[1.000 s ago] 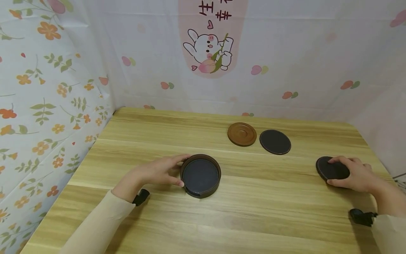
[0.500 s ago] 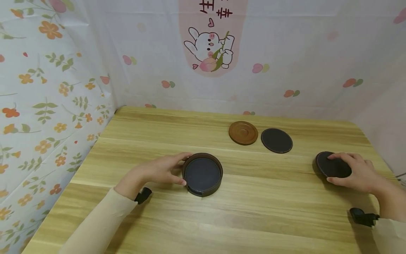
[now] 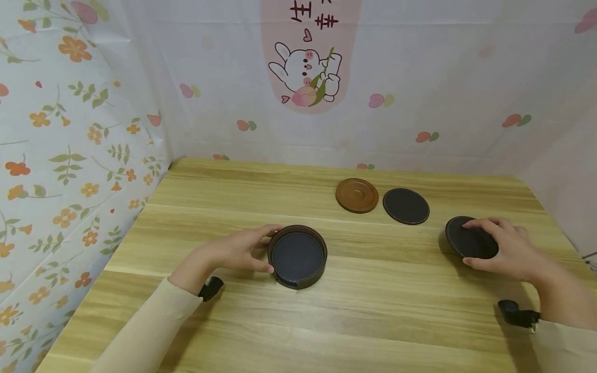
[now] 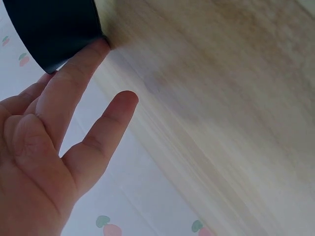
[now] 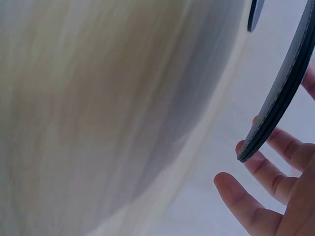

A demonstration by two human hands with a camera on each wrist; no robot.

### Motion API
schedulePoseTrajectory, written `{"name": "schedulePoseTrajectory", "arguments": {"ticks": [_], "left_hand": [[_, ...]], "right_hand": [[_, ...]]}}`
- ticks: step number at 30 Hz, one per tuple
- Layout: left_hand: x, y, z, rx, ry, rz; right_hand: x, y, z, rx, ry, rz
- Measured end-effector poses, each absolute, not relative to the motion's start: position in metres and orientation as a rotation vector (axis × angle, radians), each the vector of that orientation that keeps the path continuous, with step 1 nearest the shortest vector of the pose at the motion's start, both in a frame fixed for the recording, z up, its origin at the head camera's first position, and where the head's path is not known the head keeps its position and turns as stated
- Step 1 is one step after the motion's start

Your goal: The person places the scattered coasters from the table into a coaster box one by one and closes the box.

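My left hand (image 3: pixel 242 251) grips the left side of a round dark leather coaster holder (image 3: pixel 310 280), its thumb and fingers spread along the wall. In the left wrist view the fingertips touch the holder's dark wall (image 4: pixel 54 29). At the right, my right hand (image 3: pixel 508 254) holds black round coasters (image 3: pixel 471 238) by the edge, tilted and raised off the table. The right wrist view shows a layered, stitched rim on these coasters (image 5: pixel 278 105); how many there are I cannot tell. A dark round stitched surface lies inside the holder.
Toward the back of the wooden table (image 3: pixel 373 311) lie a brown wooden coaster (image 3: pixel 357 195) and, right beside it, a flat black round coaster (image 3: pixel 406 206). Patterned cloth (image 3: pixel 214 62) hangs behind and on the left.
My right hand has lifted the black coasters off the table and carried them a little to the left. The left hand stays at the holder.
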State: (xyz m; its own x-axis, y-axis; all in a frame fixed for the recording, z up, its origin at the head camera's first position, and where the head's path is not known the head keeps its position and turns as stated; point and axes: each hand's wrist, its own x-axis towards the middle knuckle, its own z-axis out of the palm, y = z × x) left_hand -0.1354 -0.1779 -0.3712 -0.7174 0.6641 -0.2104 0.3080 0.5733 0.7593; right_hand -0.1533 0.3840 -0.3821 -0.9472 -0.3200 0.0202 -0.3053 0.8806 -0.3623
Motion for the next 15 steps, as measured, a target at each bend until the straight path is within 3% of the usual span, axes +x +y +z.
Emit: {"name": "schedulePoseTrajectory", "arguments": {"ticks": [15], "left_hand": [[-0.134, -0.179, -0.371, 0.771, 2.355, 0.960]], "right_hand": [[-0.155, 0.331, -0.372, -0.584, 2.948, -0.586]]}}
